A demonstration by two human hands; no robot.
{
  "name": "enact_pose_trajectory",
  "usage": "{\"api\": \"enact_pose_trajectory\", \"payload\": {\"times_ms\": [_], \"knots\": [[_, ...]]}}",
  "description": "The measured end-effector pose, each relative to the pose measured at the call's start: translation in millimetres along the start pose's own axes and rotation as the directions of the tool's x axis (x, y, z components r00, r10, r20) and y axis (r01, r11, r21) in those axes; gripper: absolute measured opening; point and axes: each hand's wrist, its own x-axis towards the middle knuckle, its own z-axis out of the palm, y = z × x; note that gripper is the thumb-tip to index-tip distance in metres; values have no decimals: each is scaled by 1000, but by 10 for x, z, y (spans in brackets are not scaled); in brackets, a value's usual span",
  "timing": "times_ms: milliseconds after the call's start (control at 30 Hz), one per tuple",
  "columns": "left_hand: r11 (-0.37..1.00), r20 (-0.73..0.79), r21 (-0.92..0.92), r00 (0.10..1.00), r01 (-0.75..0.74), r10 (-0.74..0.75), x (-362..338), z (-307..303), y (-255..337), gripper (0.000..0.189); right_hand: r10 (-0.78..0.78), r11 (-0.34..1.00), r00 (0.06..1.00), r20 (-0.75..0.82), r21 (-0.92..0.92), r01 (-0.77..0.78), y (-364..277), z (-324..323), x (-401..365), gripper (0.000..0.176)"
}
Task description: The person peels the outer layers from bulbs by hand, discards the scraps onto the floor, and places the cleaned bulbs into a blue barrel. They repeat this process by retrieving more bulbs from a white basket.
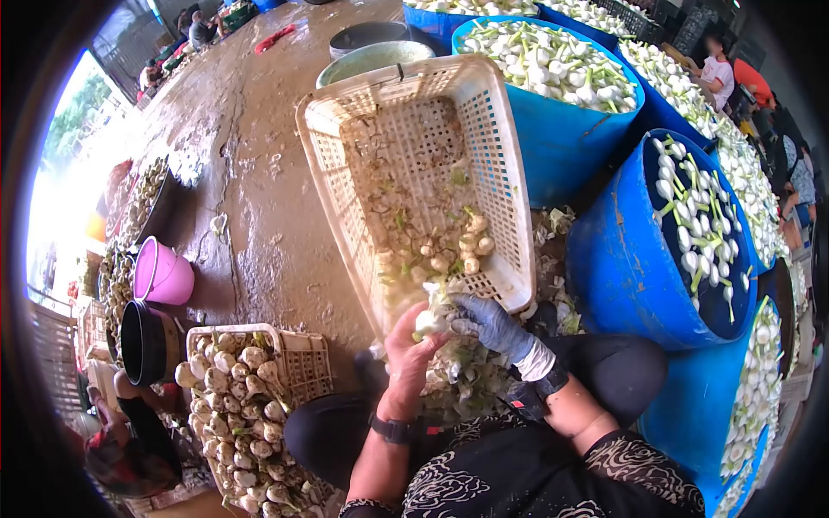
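My left hand, bare, is closed round a white garlic bulb just past the near end of the big crate. My right hand wears a grey-blue glove; its curled fingers press against the same bulb near its pale outer leaves. Whether a small tool is inside the glove's grip is hidden. Beyond both hands, the tilted cream plastic crate holds several unpeeled bulbs at its near end, with dirt and scraps behind them. Peeled skins lie below my hands, between my legs.
At left stands a crate heaped with dirty bulbs, near a pink bucket and a black bucket. Blue tubs of peeled bulbs line the right; another blue tub holds bulbs in water. Wet floor lies ahead. People work in the background.
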Motion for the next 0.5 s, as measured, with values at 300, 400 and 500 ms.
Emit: {"api": "enact_pose_trajectory", "payload": {"times_ms": [300, 400, 500], "knots": [[890, -51, 445, 989, -100, 136, 75, -114, -198, 51, -175, 972, 937, -302, -203, 116, -190, 179, 5, 17], [997, 58, 59, 997, 43, -46, -3, -7, -9, 54, -261, 957, 858, -443, -233, 171, -107, 211, 46, 7], [989, 204, -110, 976, 100, -76, -12, 10, 5, 54, -43, 991, 883, -467, 90, 96, -146, 125, 52, 5]]}}
